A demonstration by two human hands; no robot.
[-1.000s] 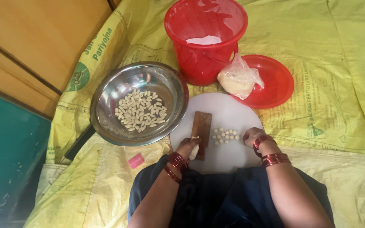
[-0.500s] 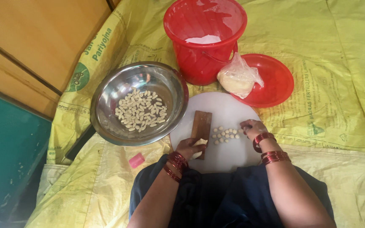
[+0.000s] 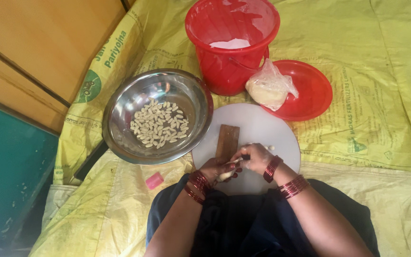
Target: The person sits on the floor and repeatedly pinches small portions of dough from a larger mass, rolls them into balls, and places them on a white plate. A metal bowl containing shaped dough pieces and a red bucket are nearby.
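Both hands, left hand (image 3: 217, 167) and right hand (image 3: 255, 157), are meeting closed around pale dough (image 3: 224, 176) over a white round board (image 3: 262, 128), yellow sacking (image 3: 381, 109) lying beyond them on the floor.

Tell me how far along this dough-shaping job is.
Done: a pile of small pale shaped pieces lies in the steel bowl. In hand: the left hand and right hand meet over the white round board at the near end of the ridged wooden block, working a bit of dough. Left: a bagged lump of dough on the red plate.
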